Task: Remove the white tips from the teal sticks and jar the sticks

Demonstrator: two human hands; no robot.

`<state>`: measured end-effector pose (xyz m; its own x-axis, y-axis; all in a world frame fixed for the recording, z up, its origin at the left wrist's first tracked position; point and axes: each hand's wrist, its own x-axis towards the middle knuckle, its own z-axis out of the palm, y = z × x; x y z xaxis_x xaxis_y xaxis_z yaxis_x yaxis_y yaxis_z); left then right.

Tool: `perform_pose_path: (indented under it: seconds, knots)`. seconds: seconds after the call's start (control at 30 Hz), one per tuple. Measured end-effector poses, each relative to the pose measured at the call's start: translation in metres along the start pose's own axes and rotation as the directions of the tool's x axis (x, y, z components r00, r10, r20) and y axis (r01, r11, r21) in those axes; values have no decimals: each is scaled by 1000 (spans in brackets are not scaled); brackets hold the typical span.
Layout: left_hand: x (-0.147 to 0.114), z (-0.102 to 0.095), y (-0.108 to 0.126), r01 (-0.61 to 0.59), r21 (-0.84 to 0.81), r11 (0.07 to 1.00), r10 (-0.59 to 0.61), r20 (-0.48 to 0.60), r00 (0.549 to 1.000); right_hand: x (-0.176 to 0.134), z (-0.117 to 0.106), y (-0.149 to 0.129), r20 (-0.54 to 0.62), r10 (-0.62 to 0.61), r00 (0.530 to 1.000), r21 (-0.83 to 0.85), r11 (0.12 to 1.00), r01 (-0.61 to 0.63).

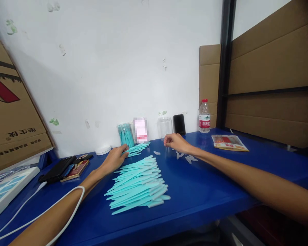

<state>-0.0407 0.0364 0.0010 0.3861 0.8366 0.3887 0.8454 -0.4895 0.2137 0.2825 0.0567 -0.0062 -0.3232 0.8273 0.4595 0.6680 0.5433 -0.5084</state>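
A loose stack of slim turquoise sticks with whitish translucent caps [141, 182] lies on the blue table [207, 181]. Behind it, a smaller bunch of turquoise sticks [138, 149] spreads out. My left hand [115, 158] has its thumb and fingers closed around the left ends of that smaller bunch. My right hand [178, 142] is curled with fingertips together in front of a clear jar [165, 129]; whatever it may hold is hidden. Several small translucent caps [188, 159] are scattered beneath and beside it, and one loose cap [156, 153] lies between the hands.
At the wall stand a jar of turquoise sticks [126, 136], a pixelated card [140, 130], a black phone [179, 124] and a water bottle [204, 117]. A packet [229, 142] lies right. Left are a white lid [103, 150], black pouch [58, 169] and a cable [66, 194] across my forearm.
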Motion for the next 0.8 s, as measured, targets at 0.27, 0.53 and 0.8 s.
perform_pose_path:
  seconds: [0.27,0.53,0.8]
  knots:
    - [-1,-1,6,-20,-4,1000,20,-82,996,-9,13,0,106,-222,969,-307,920,244]
    - [-4,-3,16,-4,-3,1000,3,-108,994,-10,22,-8,224,-269,937,-317,889,332]
    - [-8,-7,26,2,-40,999,-8,-146,989,-11,18,-7,263,-220,939,-431,844,319]
